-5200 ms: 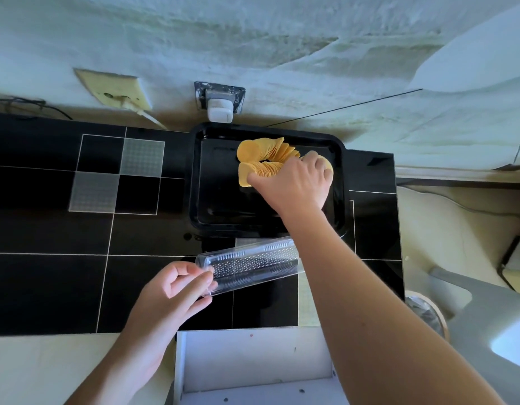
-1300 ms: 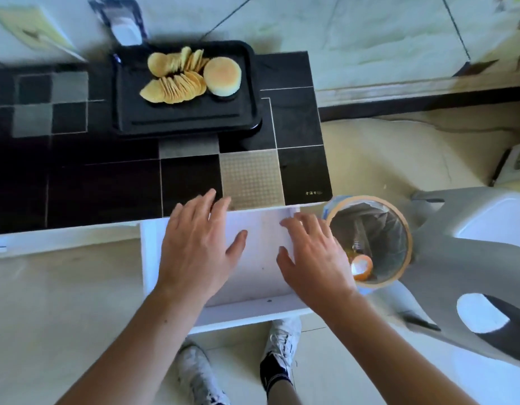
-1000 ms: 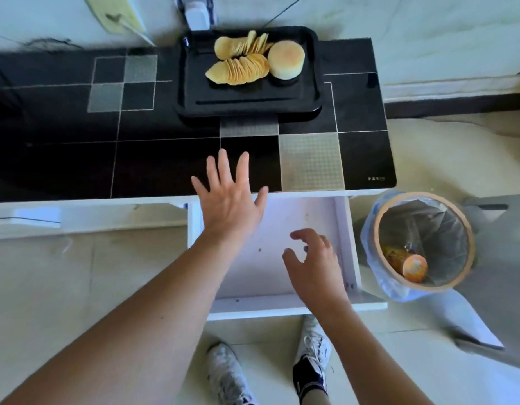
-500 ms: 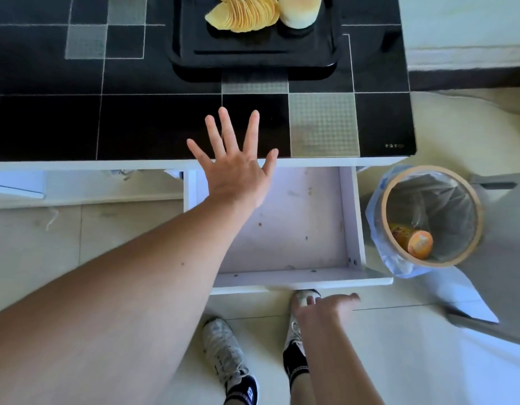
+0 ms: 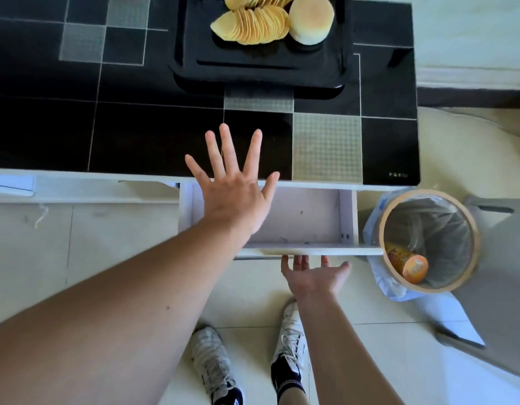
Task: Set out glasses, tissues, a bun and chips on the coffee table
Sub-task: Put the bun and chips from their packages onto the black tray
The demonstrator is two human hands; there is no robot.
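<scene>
A black tray [image 5: 261, 74] stands at the back of the black tiled coffee table [image 5: 136, 135]. On it lie a fanned row of yellow chips [image 5: 253, 24] and a round pale bun [image 5: 311, 20], side by side. My left hand [image 5: 234, 185] is spread flat with fingers apart over the table's front edge and holds nothing. My right hand [image 5: 314, 273] is open, its fingertips against the front panel of the white drawer [image 5: 305, 217], which is partly pulled out. The drawer's inside looks bare. No glasses or tissues are in view.
A round bin [image 5: 428, 241] with a plastic liner stands on the floor right of the drawer, holding an orange chip can. A grey chair [image 5: 504, 287] is at the far right. My two white shoes [image 5: 288, 346] stand on the pale floor tiles below the drawer.
The drawer has slid further in under the table. My right hand went from under the drawer front to pressing against it. My left hand stayed spread over the table edge.
</scene>
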